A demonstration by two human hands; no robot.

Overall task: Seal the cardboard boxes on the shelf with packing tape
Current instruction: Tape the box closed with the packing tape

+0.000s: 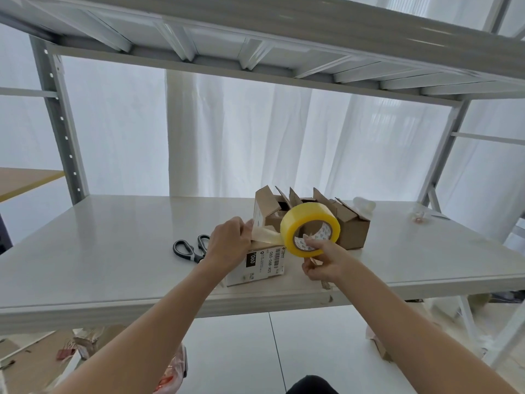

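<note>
- One labelled box (262,265) lies on the shelf board (113,251), close to the board's front edge, with its printed label facing up.
- Left hand (228,248): at the box's left end, its fingers (245,226) bunched together and pinching the free end of the tape strip (268,236).
- Tape strip: drawn taut above the box, running from the left hand to the tape roll (305,216).
- Right hand (326,265): just right of the box, its index finger (314,244) hooked through the roll's core, the other fingers curled below; the yellow roll is held upright above the box's right end.
- Two open boxes (353,230) stand directly behind the labelled box, flaps up.
- Scissors (189,249) lie flat, left of the box.
</note>
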